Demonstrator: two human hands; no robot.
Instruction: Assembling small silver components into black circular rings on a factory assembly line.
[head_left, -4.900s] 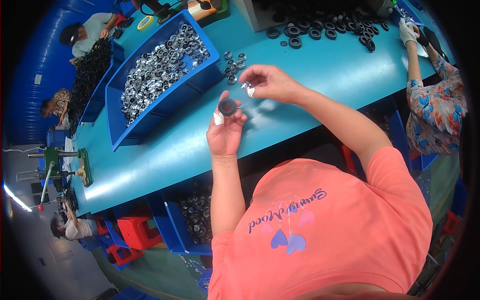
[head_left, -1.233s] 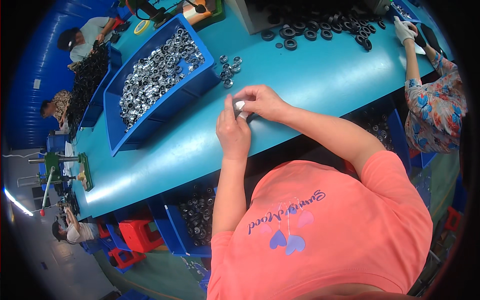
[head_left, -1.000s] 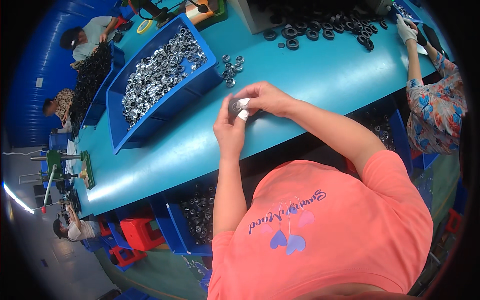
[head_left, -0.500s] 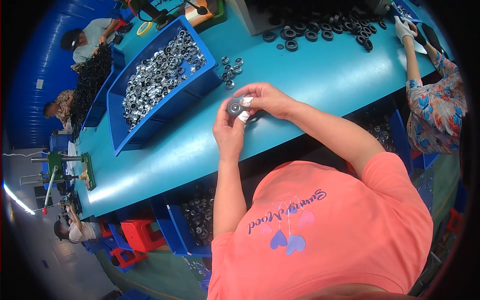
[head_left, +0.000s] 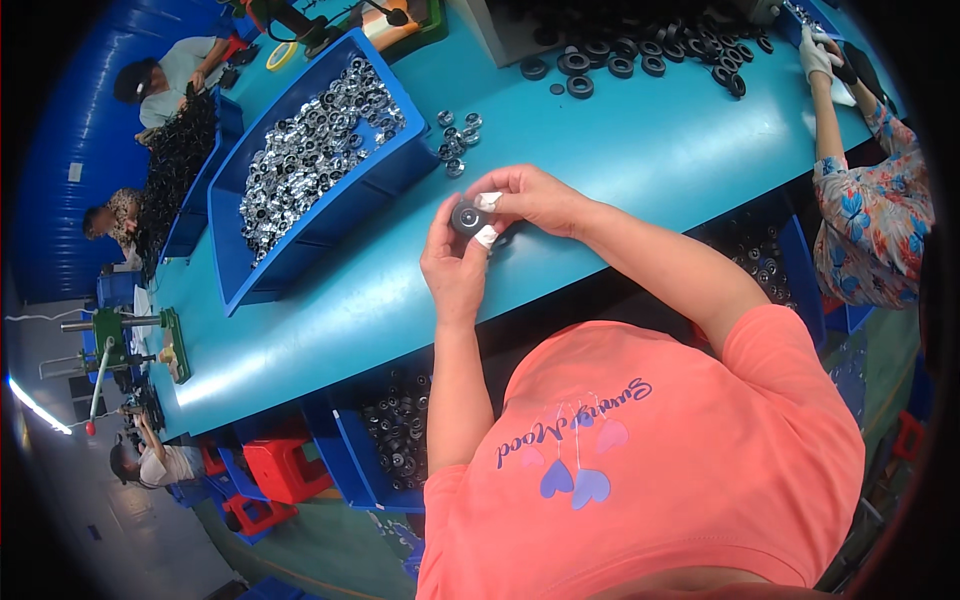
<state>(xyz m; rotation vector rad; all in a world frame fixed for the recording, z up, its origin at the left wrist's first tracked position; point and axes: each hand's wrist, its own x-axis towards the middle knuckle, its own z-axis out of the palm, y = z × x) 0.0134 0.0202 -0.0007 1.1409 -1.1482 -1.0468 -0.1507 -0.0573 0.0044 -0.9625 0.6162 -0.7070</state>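
Both my hands grip a small dark wheel with a shiny metal centre, just above the near part of the teal table. From the left, my left hand closes its fingers and thumb round the rim. My right hand pinches the other side from the right. White wrapping covers both thumb tips. Beyond my hands, several shiny metal hubs lie loose on the table. A dark object shows partly below my right hand; its kind is hidden.
A large blue bin full of shiny hubs stands on the left of the table. Black rings lie scattered at the back. Below the edge are bins of wheels. A gloved co-worker works at right; others sit at far left.
The wheel stays in both my hands and has tilted slightly, with my left hand shifted a little left. The co-worker's gloved hands at right have moved slightly.
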